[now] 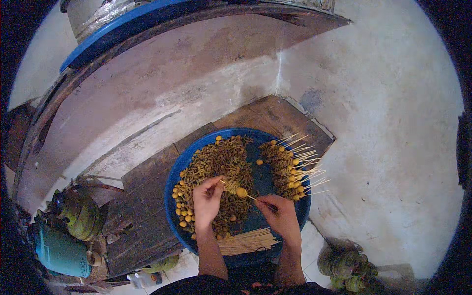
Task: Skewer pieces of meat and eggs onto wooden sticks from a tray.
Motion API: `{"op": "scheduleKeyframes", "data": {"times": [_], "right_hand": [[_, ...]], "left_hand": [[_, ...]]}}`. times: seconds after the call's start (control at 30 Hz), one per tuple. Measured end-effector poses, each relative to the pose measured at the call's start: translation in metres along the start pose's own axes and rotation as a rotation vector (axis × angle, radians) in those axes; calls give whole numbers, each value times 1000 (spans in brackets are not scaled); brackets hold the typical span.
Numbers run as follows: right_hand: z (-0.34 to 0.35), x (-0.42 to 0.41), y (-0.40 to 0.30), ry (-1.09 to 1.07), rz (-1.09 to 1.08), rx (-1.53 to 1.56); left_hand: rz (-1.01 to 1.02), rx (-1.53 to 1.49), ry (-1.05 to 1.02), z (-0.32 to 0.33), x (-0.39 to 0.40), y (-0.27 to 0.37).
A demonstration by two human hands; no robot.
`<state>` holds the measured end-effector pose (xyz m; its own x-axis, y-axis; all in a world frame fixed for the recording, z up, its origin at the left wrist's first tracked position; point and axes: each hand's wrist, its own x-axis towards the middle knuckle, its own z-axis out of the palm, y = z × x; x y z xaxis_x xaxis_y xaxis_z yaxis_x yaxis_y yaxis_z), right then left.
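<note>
My right hand [282, 217] pinches the bare lower end of a thin bamboo skewer [252, 198]. A round yellow egg-like ball [241, 192] and several curled brownish pieces are threaded above it. The fingers of my left hand [207, 202] close around the skewer's upper end, partly hiding it. Both hands are over a round blue plastic tub [262, 217]. A heap of brown curled food pieces [217, 162] fills its left half, with yellow balls [178, 194] along the left rim. Loaded skewers [282, 171] line the right side, bare sticks pointing outward. A bundle of bare bamboo sticks [250, 241] lies at the near edge.
The tub stands on a dark wooden platform [147, 206] against a stained wall [387, 129]. Green gas cylinders [79, 217] and a turquoise container [61, 250] are at left. Another green cylinder [341, 263] stands at lower right. A curved wooden edge [121, 46] spans the top.
</note>
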<state>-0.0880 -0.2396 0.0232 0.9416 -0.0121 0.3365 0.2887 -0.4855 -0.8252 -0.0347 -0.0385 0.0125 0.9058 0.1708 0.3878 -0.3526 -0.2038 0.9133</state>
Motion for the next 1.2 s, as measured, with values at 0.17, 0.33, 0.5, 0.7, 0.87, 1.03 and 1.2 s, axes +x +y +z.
{"op": "scheduleKeyframes", "data": {"times": [0.17,0.33,0.5,0.7,0.87,1.03,1.2], "right_hand": [[1,0,-1,6,34,-15],[2,2,7,7,14,-32],[2,6,5,5,54,-8],[0,8,8,-7,73,47],[0,7,5,-69,12,31],[4,3,11,11,-9,-11],[4,2,1,16,29,-45]], "left_hand": [[-86,-44,7,1,2,6],[-124,-85,8,4,4,0],[-122,-138,39,7,6,-2],[-5,-159,8,4,7,-7],[-34,3,46,3,4,-5],[-97,-35,31,5,4,7],[181,339,-33,3,1,14]]}}
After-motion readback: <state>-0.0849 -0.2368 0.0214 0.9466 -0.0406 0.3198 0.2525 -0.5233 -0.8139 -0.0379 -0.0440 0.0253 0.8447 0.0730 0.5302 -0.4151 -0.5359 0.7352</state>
